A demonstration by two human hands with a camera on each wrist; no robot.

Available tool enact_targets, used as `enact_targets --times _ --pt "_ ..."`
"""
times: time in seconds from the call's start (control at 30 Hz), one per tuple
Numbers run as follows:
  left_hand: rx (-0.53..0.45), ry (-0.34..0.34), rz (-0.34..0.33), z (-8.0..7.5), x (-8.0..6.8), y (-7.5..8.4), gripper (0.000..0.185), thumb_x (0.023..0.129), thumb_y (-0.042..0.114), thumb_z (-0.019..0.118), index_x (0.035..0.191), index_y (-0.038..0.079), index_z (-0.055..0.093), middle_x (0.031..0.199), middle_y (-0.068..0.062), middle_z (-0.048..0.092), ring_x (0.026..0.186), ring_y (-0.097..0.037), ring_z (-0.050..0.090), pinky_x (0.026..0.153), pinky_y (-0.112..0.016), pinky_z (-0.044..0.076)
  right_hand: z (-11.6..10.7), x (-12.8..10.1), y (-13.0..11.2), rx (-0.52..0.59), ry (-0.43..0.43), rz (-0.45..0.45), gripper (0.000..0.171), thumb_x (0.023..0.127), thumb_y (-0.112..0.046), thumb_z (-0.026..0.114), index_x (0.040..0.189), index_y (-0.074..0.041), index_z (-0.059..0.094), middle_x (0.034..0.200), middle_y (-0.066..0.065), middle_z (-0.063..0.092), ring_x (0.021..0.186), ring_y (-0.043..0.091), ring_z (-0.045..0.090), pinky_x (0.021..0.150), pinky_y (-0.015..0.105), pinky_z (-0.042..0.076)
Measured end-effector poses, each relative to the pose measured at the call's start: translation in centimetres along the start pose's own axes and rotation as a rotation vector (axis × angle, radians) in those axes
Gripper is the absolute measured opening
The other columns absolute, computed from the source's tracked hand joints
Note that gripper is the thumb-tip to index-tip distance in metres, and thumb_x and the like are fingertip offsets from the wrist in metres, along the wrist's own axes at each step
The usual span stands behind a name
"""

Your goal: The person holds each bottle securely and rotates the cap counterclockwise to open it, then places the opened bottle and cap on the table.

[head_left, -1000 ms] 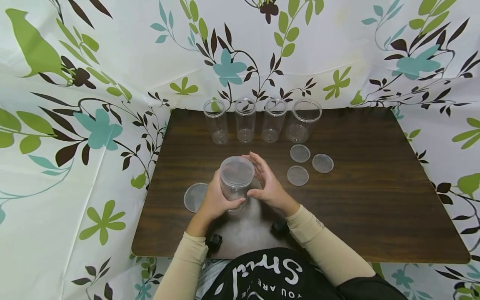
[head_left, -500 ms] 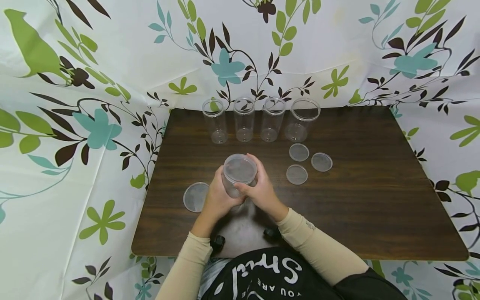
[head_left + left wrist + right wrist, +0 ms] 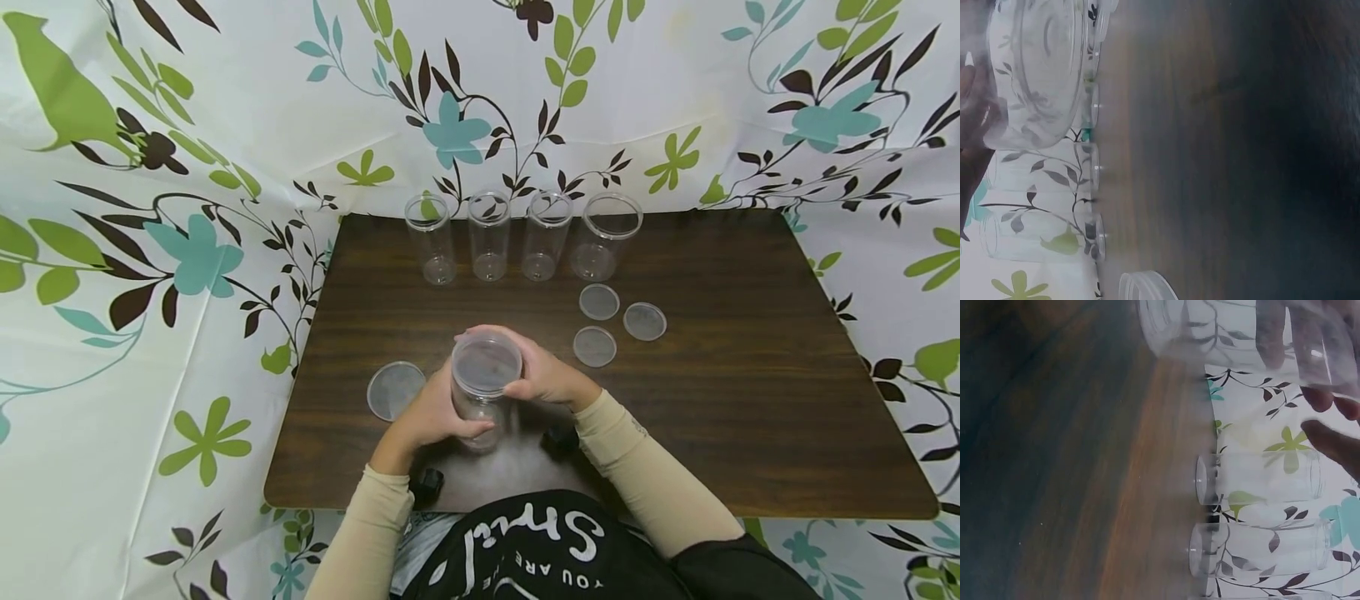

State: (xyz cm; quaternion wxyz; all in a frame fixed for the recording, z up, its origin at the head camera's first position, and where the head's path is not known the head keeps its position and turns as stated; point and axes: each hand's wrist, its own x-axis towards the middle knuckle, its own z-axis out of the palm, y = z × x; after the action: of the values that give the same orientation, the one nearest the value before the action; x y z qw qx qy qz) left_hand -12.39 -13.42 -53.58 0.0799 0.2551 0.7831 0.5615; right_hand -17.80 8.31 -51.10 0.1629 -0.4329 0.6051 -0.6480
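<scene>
Head view: left hand wrapped around the clear jar near the table's front edge, right hand's fingers curled over its lid. Looks mostly capped already. Four open jars along the back edge, four loose lids left to go.

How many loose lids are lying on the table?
4: one lid left of the left hand, and three small lids clustered right of the held jar. That jar's own lid is on it.
</scene>
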Motion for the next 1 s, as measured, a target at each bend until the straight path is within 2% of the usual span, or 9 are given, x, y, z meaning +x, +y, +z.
enact_targets --times 0.17,0.27,0.37,0.5,0.57,0.7,0.8,0.9,1.0 --pt "-0.033 0.028 0.034 0.0 0.6 -0.3 0.115 0.065 0.014 0.095 0.157 0.012 0.027 0.14 -0.01 0.054 0.126 -0.026 0.052 0.109 -0.047 0.04 -0.4 0.0 0.3 0.027 -0.004 -0.002 0.108 0.087 -0.065 0.069 0.16 -0.003 0.017 0.159 0.022 0.036 0.144 0.026 0.04 0.117 0.037 0.031" --pt "-0.024 0.061 0.039 -0.1 0.8 -0.4 0.113 0.066 0.012 0.095 0.156 0.01 0.027 0.141 -0.012 0.053 0.126 -0.028 0.052 0.109 -0.051 0.04 -0.4 -0.1 0.6 0.074 0.047 -0.013 0.115 0.087 -0.065 0.068 0.162 -0.004 0.006 0.161 0.026 0.029 0.145 0.024 0.038 0.117 0.036 0.032" --pt "0.03 0.141 0.012 -0.3 0.9 -0.8 0.108 0.065 0.012 0.095 0.151 0.003 0.031 0.139 -0.015 0.054 0.124 -0.03 0.054 0.106 -0.053 0.042 0.0 -0.3 0.7 0.09 0.142 -0.009 0.118 0.087 -0.063 0.07 0.161 0.0 0.002 0.161 0.03 0.025 0.147 0.023 0.034 0.117 0.032 0.03" --pt "0.115 0.266 -0.045 -0.4 1.0 -1.6 0.106 0.065 0.014 0.096 0.149 0.001 0.033 0.138 -0.017 0.054 0.123 -0.032 0.055 0.105 -0.054 0.043 1.3 -0.3 0.4 -0.005 0.276 0.038 0.12 0.084 -0.063 0.071 0.159 0.003 0.006 0.161 0.03 0.024 0.15 0.03 0.028 0.121 0.033 0.025" --pt "0.161 0.307 -0.052 -0.2 1.1 -1.8 0.106 0.065 0.016 0.097 0.149 0.001 0.034 0.137 -0.017 0.055 0.122 -0.033 0.055 0.103 -0.054 0.044 2.1 -0.3 0.4 -0.054 0.335 0.067 0.121 0.083 -0.064 0.071 0.159 0.005 0.008 0.162 0.027 0.025 0.15 0.036 0.027 0.121 0.04 0.023" --pt "0.254 0.362 -0.042 0.4 1.4 -2.0 0.102 0.065 0.02 0.096 0.145 0.0 0.037 0.133 -0.018 0.057 0.118 -0.034 0.058 0.099 -0.053 0.048 3.5 0.1 0.3 -0.047 0.459 0.145 0.126 0.078 -0.066 0.076 0.159 0.004 0.01 0.163 0.019 0.029 0.146 0.037 0.034 0.119 0.052 0.024" --pt "0.296 0.387 -0.044 0.9 1.5 -1.9 0.1 0.066 0.023 0.095 0.144 -0.002 0.037 0.133 -0.02 0.057 0.119 -0.035 0.058 0.099 -0.053 0.049 4.2 0.4 0.3 -0.039 0.546 0.195 0.123 0.075 -0.063 0.08 0.159 -0.001 0.016 0.162 0.01 0.034 0.141 0.032 0.039 0.115 0.051 0.03" --pt "0.3 0.386 -0.044 1.2 1.3 -1.9 0.101 0.066 0.024 0.094 0.145 -0.002 0.037 0.135 -0.021 0.056 0.12 -0.035 0.058 0.1 -0.053 0.048 4.2 0.6 0.3 -0.07 0.57 0.205 0.107 0.079 -0.05 0.085 0.156 -0.004 0.027 0.158 0.006 0.041 0.134 0.03 0.044 0.11 0.051 0.036" --pt "0.269 0.337 -0.032 1.0 1.0 -1.7 0.104 0.065 0.022 0.095 0.147 0.0 0.035 0.135 -0.02 0.057 0.12 -0.034 0.058 0.1 -0.053 0.048 3.3 0.5 0.1 -0.056 0.47 0.177 0.093 0.082 -0.035 0.086 0.153 -0.005 0.033 0.155 0.01 0.044 0.132 0.034 0.046 0.106 0.053 0.04"
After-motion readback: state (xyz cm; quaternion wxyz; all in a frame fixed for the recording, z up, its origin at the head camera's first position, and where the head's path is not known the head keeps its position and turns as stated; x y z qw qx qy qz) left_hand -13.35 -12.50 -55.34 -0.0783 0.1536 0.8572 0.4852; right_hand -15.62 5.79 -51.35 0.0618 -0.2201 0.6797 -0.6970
